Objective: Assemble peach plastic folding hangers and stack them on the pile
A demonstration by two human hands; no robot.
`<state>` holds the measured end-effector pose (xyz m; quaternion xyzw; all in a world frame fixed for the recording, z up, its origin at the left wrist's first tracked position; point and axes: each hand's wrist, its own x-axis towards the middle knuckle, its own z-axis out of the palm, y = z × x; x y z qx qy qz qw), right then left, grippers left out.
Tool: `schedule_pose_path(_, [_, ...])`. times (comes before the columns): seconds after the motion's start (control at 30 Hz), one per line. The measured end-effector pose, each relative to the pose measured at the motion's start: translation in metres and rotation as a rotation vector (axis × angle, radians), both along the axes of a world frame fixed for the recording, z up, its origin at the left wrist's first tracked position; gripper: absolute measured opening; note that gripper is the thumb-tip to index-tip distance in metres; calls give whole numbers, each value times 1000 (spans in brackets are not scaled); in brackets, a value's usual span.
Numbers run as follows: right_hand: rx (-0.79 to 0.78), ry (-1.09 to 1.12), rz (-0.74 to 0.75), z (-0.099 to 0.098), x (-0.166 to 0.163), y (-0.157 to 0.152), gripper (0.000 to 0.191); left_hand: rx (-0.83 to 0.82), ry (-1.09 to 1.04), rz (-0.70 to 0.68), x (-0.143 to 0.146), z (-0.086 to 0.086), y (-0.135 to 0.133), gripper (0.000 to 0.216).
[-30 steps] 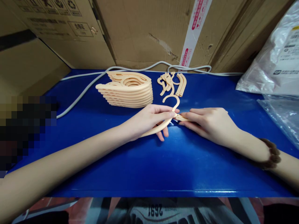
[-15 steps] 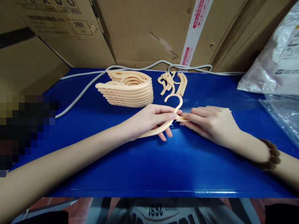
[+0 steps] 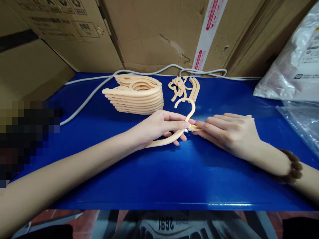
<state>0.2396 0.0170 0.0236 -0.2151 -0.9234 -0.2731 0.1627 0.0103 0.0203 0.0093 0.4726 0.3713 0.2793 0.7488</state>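
A cream plastic folding hanger is held between both hands, its curved hook pointing away from me. My left hand pinches it at the joint below the hook, thumb on top. One hanger arm runs back under that hand toward the wrist. My right hand is closed over the other arm, which it mostly covers; a pale tip shows past the far side of the hand. Behind my left hand stands a stack of matching cream hanger pieces. Loose hanger parts lie beyond the hook.
The blue table has its front edge near my lap. A grey cable loops along the back. Cardboard boxes stand behind it. At the right lies a clear plastic bag. A pixelated patch covers the left edge.
My right hand has shifted slightly to the right and tilted a little. The hook has turned slightly and sits a touch farther away. Both hands keep their hold on the hanger.
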Motion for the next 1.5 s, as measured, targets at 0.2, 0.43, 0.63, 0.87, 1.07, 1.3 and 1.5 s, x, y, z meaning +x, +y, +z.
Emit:
schedule_pose_path(0.2, [-1,16,9,-2,0,-2,22,10,52,-46,-2,3,0,10])
schedule_pose_path(0.43, [-22,6,-6,1,-3,-5,26,78,67,-39,-3,3,-1,15])
schedule_pose_path(0.63, [-71,-11,-33,1,-4,-7,31,156,55,-39,-4,0,-2,21])
schedule_pose_path(0.87, [-140,-5,-70,-2,-5,-9,32,163,94,9,-1,5,-2,24])
schedule_pose_path(1.07, [-187,0,-122,-4,-4,-11,37,142,89,9,-1,3,-1,27])
schedule_pose_path(1.3, [-244,32,-185,-3,-7,-14,38,140,71,38,2,6,-4,29])
schedule_pose_path(1.5, [-300,65,-191,-4,-8,-14,41,149,108,49,3,8,-5,31])
